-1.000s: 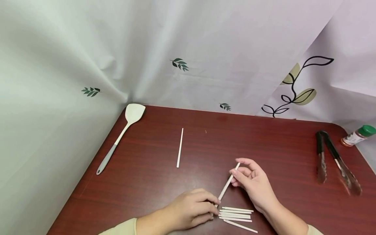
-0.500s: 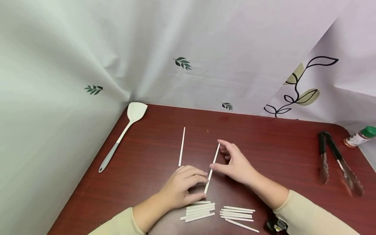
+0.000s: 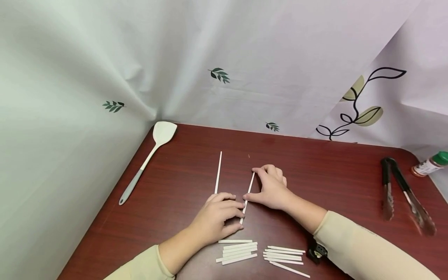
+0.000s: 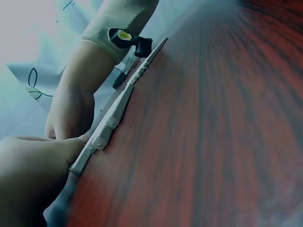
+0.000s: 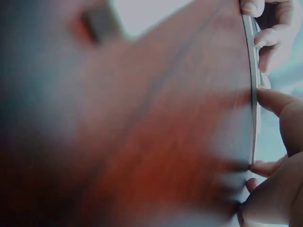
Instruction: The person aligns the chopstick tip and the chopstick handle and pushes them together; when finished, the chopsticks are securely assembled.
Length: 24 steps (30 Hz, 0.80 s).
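A thin white stick (image 3: 250,186) slants on the dark red table, with both hands at it. My left hand (image 3: 216,218) holds its near part with curled fingertips. On its right side, my right hand (image 3: 273,189) has the thumb near the middle and the index finger at the far end. In the right wrist view, the fingertips of both hands meet the stick (image 5: 253,118) along its length. A second white stick (image 3: 218,171) lies roughly parallel to the left, its near end hidden behind my left hand.
Two groups of white sticks lie near the front: a left group (image 3: 239,252) and a right group (image 3: 284,255). A white spatula (image 3: 146,160) rests at the left edge. Black-handled tongs (image 3: 406,190) and a green-capped spice bottle (image 3: 427,166) are at the right.
Both hands have carried the stick up and left from beside the right group to the table's middle, more nearly parallel to the second stick. The left group of sticks has come into view.
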Motion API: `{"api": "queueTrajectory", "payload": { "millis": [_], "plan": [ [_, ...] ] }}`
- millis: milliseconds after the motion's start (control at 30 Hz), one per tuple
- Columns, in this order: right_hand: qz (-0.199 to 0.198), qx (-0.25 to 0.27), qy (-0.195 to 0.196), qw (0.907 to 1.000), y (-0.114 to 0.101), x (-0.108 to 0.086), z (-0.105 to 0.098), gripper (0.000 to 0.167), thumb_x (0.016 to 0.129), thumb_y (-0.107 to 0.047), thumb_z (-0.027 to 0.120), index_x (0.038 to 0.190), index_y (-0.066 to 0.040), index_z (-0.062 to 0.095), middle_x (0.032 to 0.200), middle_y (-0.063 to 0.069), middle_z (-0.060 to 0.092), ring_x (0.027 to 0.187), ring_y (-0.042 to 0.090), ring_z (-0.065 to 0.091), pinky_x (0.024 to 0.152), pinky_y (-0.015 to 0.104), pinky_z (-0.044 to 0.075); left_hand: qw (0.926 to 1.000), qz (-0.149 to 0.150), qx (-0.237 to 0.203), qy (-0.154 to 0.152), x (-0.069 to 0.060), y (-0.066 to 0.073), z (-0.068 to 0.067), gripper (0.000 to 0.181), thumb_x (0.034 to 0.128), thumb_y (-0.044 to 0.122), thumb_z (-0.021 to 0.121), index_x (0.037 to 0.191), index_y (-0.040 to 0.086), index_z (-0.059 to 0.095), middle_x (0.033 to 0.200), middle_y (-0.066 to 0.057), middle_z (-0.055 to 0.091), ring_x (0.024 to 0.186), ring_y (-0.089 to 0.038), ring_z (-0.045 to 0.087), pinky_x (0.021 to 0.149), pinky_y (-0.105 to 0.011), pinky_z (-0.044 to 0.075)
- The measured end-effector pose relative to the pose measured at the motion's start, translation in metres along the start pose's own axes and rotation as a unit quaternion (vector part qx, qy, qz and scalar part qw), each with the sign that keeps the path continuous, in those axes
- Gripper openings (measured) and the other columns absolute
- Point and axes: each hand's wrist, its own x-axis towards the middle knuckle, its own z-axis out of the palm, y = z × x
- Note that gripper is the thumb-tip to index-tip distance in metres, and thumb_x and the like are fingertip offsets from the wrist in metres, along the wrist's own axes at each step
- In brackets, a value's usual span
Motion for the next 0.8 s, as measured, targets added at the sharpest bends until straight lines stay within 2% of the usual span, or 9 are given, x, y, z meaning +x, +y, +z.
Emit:
{"api": "queueTrajectory", "payload": {
  "millis": [133,367,633,800],
  "plan": [
    [-0.011,-0.020,-0.011,0.9997,-0.002,0.002,0.001,0.096,0.079,-0.054,0.090,0.154,-0.006,0.056,0.147,0.018,0.046,0.134,0.046,0.037,0.102,0.063,0.031,0.9995,-0.026,-0.008,-0.014,0.000,0.002,0.000,0.026,0.0816,0.033,0.093,0.103,0.024,0.081,0.122,0.008,0.077,0.125,-0.025,0.064,0.108,-0.046,0.046],
    [-0.009,-0.036,-0.039,0.9986,-0.009,0.022,-0.003,0.096,0.081,-0.058,0.088,0.159,-0.014,0.053,0.163,0.025,0.033,0.149,0.049,0.025,0.110,0.068,0.027,0.9991,-0.032,0.028,0.008,0.002,-0.001,-0.001,0.024,0.0789,0.028,0.092,0.098,0.022,0.079,0.119,0.006,0.077,0.123,-0.026,0.065,0.104,-0.048,0.048],
    [-0.005,-0.042,-0.059,0.9973,-0.017,0.045,-0.002,0.097,0.081,-0.061,0.087,0.160,-0.020,0.051,0.168,0.024,0.029,0.153,0.048,0.022,0.115,0.067,0.024,0.9985,-0.047,0.027,-0.005,0.001,-0.017,-0.006,0.022,0.0833,0.029,0.090,0.100,0.022,0.078,0.122,0.007,0.076,0.127,-0.027,0.062,0.105,-0.054,0.041],
    [0.003,-0.041,-0.070,0.9967,-0.022,0.056,-0.003,0.096,0.082,-0.060,0.087,0.161,-0.021,0.050,0.170,0.024,0.024,0.156,0.051,0.012,0.120,0.069,0.019,0.9987,-0.045,0.023,-0.008,0.001,-0.028,-0.009,0.021,0.0847,0.031,0.088,0.102,0.023,0.077,0.123,0.008,0.075,0.127,-0.027,0.061,0.103,-0.056,0.039]
  ]
}}
